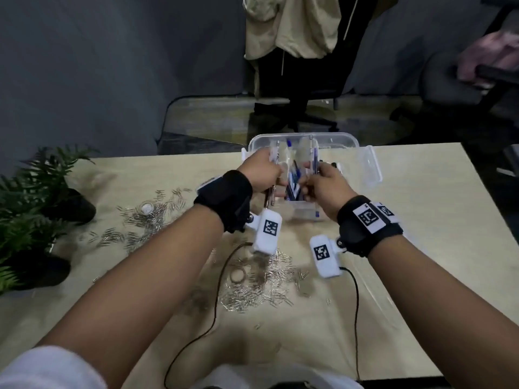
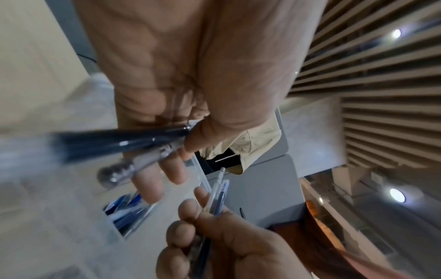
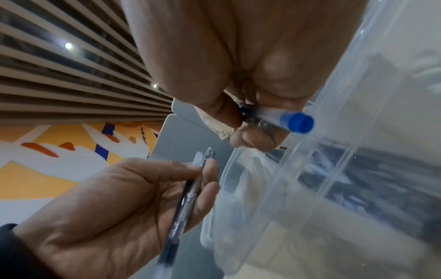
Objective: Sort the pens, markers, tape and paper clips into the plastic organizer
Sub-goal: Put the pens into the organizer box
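Observation:
A clear plastic organizer (image 1: 348, 143) stands at the table's far edge, with several blue pens (image 1: 293, 183) in its middle compartment. Both hands hover over it. My left hand (image 1: 262, 174) grips a bundle of dark-barrelled pens (image 2: 133, 149), which stick out above and below the fist. My right hand (image 1: 323, 183) grips clear pens with blue ends (image 3: 281, 119) upright. In the right wrist view the organizer's wall (image 3: 358, 143) is close to the fingers. Paper clips (image 1: 261, 287) lie scattered on the table.
More paper clips (image 1: 151, 217) and a small white round thing (image 1: 146, 207) lie at the left. Two potted ferns (image 1: 31, 197) stand at the left edge. A loose ring (image 1: 237, 275) lies among the near clips. Cables (image 1: 216, 299) trail toward me. A chair with a jacket (image 1: 292, 32) stands beyond the table.

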